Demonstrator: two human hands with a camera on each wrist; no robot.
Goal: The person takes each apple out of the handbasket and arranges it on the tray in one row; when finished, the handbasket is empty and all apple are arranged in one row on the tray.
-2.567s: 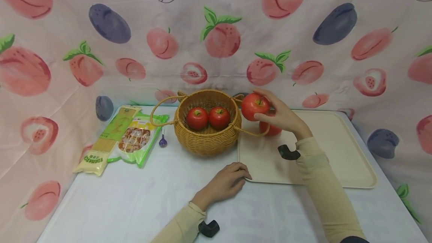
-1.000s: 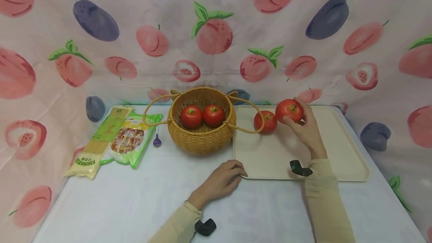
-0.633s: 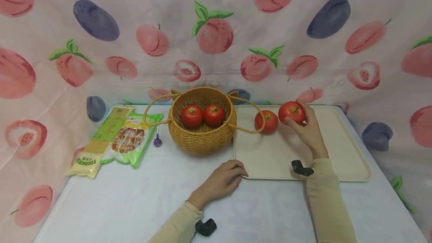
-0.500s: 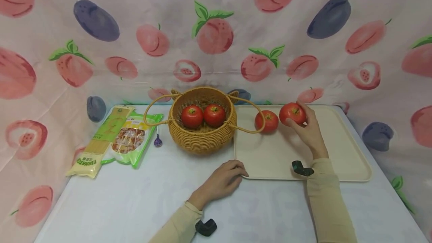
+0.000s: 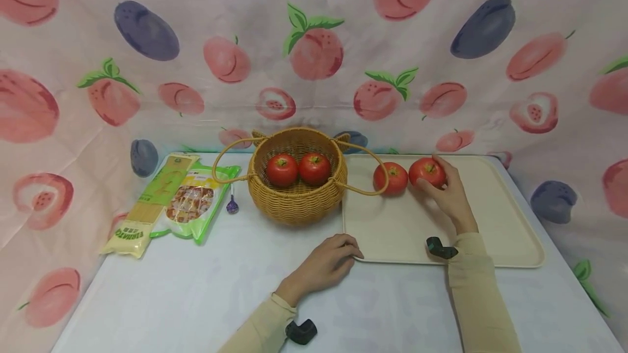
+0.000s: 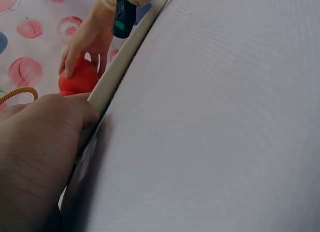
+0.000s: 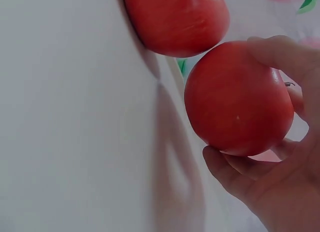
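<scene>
My right hand (image 5: 453,195) holds a red apple (image 5: 426,172) between thumb and fingers, low over the beige tray (image 5: 392,236). Its shadow falls on the tray in the right wrist view, where the short stem also shows. Just left of it a second apple (image 5: 392,187) sits on the tray, partly behind a basket handle. At the tray's near left corner, my left hand (image 5: 324,266) grips the rim with bent fingers. Two more apples (image 5: 282,170) lie side by side inside the wicker basket (image 5: 294,208), left of the tray.
Left of the basket are a pack of noodles (image 5: 147,206), a green-edged clear food bag (image 5: 191,203) and a purple-wrapped lollipop (image 5: 232,207). The basket's right handle (image 5: 363,192) reaches over the tray. A fruit-print cloth (image 5: 314,91) hangs behind the table.
My right hand has carried its apple rightward from beside the basket, then lowered it toward the tray next to the other apple. My left hand keeps its place at the tray corner.
</scene>
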